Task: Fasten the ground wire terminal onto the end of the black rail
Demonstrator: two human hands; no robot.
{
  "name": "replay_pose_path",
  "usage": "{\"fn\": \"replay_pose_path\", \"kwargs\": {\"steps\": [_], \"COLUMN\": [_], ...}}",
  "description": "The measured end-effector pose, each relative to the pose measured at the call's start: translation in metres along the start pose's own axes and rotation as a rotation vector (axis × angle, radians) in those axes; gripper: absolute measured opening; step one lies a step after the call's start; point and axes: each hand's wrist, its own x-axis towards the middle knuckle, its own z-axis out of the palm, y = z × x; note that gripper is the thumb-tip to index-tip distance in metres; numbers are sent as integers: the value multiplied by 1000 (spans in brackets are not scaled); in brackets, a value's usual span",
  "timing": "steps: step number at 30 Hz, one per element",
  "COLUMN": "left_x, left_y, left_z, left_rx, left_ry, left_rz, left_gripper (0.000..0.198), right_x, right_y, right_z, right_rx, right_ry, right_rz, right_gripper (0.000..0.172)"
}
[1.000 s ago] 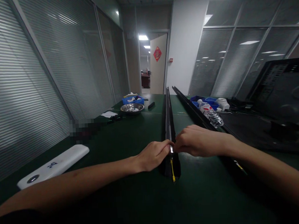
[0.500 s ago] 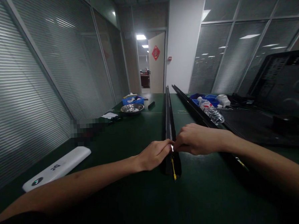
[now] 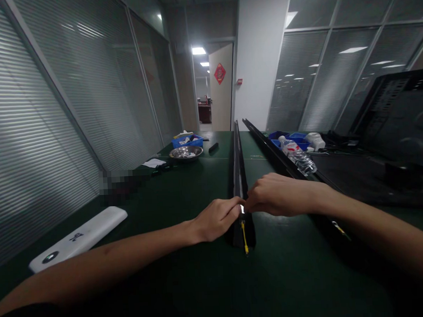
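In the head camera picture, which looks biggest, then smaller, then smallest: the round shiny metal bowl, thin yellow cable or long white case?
1. Long white case
2. Round shiny metal bowl
3. Thin yellow cable

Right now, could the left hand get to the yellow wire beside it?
Probably yes: the yellow wire lies at the near end of the left black rail, close to the left hand, with nothing blocking it. The fingers at the shiny piece may need to shift.

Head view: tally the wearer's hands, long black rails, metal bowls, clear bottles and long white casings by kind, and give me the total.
Hands: 2, the left hand and right hand
Black rails: 2, the middle rail and right rail
Metal bowl: 1
Clear bottle: 1
White casing: 1
Total: 7
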Motion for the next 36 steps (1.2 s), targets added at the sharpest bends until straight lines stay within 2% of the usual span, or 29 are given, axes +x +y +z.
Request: {"fn": "replay_pose_path", "kwargs": {"steps": [7,24,36], "left_x": [1,1,2], "left_y": [-2,-2,3], "left_z": [-1,1,-2], "left_rx": [47,99,101], "left_ry": [-17,55,26], "left_rz": [43,21,20], "left_gripper": [37,32,33], "right_x": [0,3,3], "right_y": [0,-1,3], "right_z": [2,4,7], "right_rx": [-15,6,-109], "right_ry": [15,69,76], "right_rz": [22,-22,-18], "right_gripper": [18,19,31]}}
